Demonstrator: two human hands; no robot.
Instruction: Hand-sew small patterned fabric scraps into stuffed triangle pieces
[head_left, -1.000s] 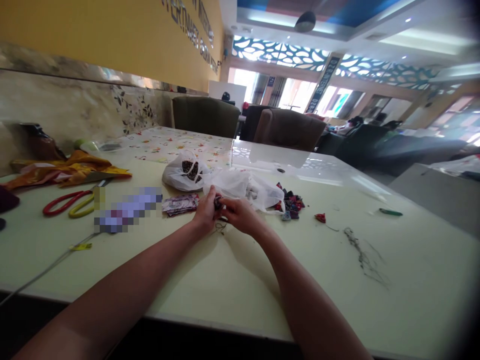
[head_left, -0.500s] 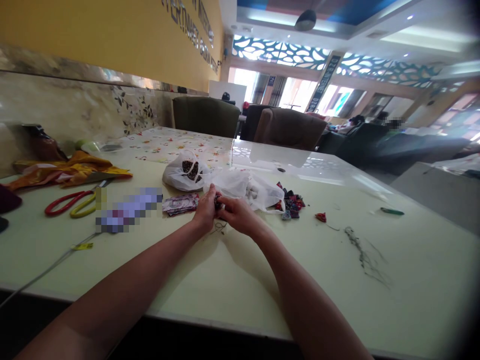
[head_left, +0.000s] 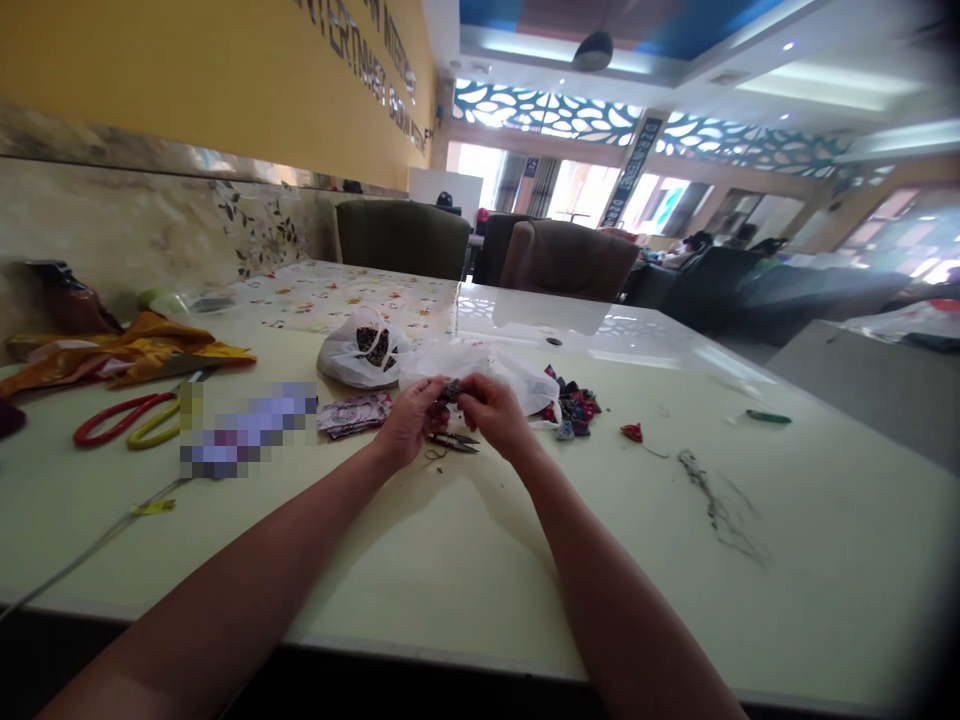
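Note:
My left hand (head_left: 409, 420) pinches one side of a small dark patterned cloth piece (head_left: 449, 391), perhaps a tiny pouch. On its other side, the closed fingers of my right hand (head_left: 489, 408) grip it too. Dark thread snips (head_left: 459, 441) show just below the fingers, blades toward the right; whether they lie on the table or touch my left hand, I cannot tell. Behind the hands rest a white plastic bag (head_left: 517, 380) and another bag (head_left: 346, 358) holding dark grainy filling (head_left: 375, 347). Small patterned cloth pieces (head_left: 577, 408) are heaped to the right.
To the left lie folded patterned cloth (head_left: 352, 414), a blurred-out flat item (head_left: 251, 428), red-and-yellow-handled scissors (head_left: 124, 418) and orange cloth (head_left: 142, 350). Rightward are a red cloth piece (head_left: 631, 432), tangled threads (head_left: 709, 500) and a green-handled tool (head_left: 768, 416). Chairs (head_left: 401, 240) stand beyond.
Both hands have shifted slightly rightward and opened a gap, showing more of the cloth piece. The thread snips beneath them are now visible. The whole view has tilted a little.

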